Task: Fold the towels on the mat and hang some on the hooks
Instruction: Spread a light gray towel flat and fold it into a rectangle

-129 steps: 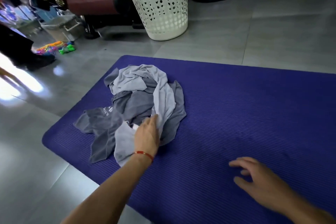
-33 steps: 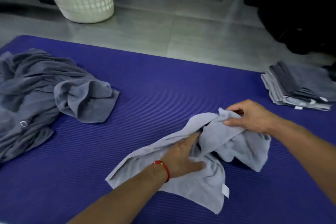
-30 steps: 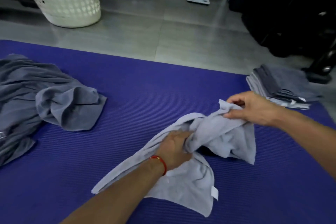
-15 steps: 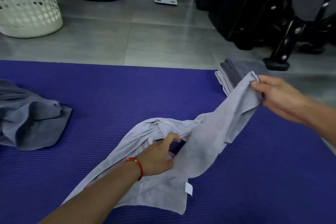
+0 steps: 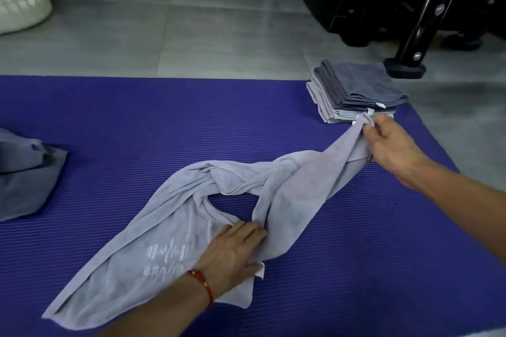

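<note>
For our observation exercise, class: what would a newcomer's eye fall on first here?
First, the pale towel stretched, twisted, across the middle of the purple mat. The left hand rests on its near part, and the right hand grips its far end. Next, the stack of folded towels at the mat's far right corner.

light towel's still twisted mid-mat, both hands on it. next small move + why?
Probably: right hand draws its pinched corner further out while the left hand pins the near part, to untwist the light towel. It is bunched and crossed over itself in the middle, not flat on the mat, so it can't be folded yet.
</note>
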